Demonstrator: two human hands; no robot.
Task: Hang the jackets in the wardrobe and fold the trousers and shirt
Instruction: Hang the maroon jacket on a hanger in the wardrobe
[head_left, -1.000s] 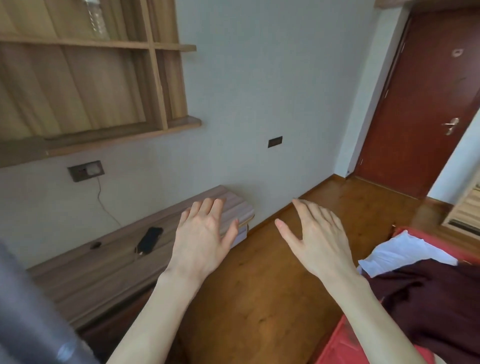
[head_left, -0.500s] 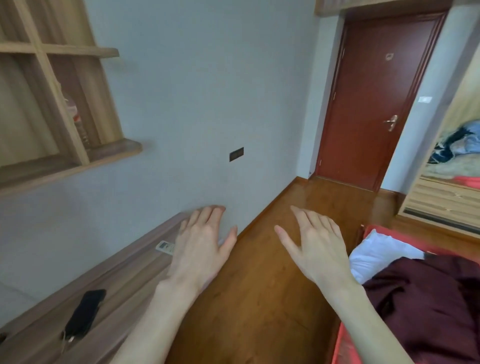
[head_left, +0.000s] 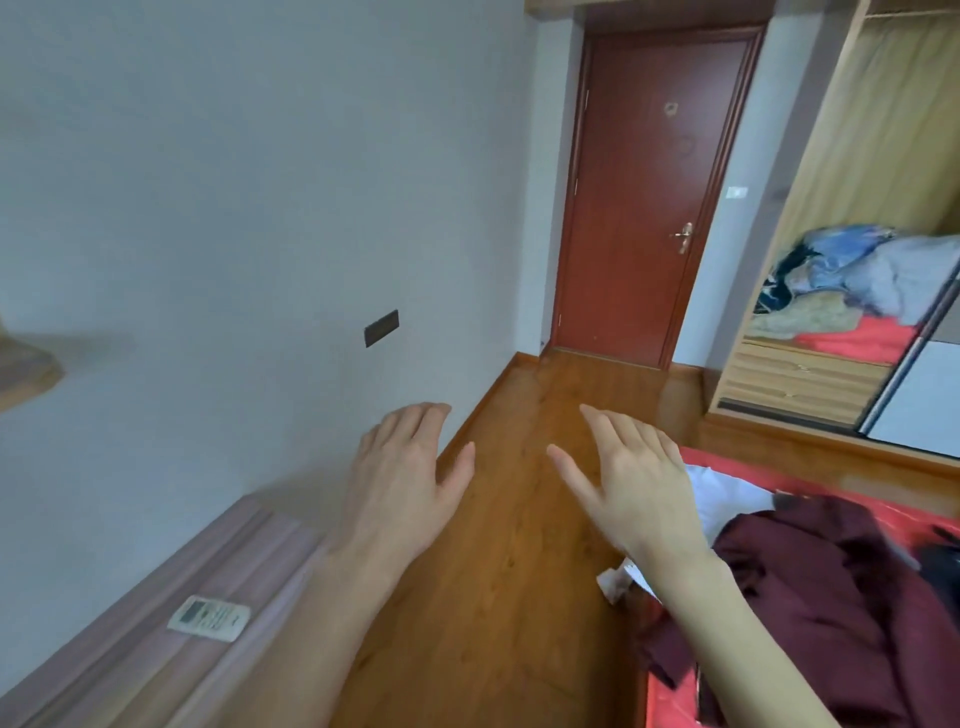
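My left hand (head_left: 402, 483) and my right hand (head_left: 636, 483) are held out in front of me, palms down, fingers spread, holding nothing. A dark maroon garment (head_left: 831, 597) lies crumpled on the red bed (head_left: 810, 475) at the lower right, just right of my right forearm. A white garment (head_left: 727, 501) lies beside it, partly under the maroon one. The open wardrobe (head_left: 841, 218) stands at the far right, with a heap of blue and grey clothes (head_left: 872, 275) on its shelf.
A dark red door (head_left: 649, 197) is closed at the end of the wooden floor (head_left: 519, 519). A low wooden bench (head_left: 182, 623) with a remote control (head_left: 209, 617) runs along the left wall. A white sliding wardrobe door (head_left: 919, 395) is at the right edge.
The view has swung to the right: the wall shelves and phone have left the frame, and the door and open wardrobe have come in. Both hands stay raised and open.
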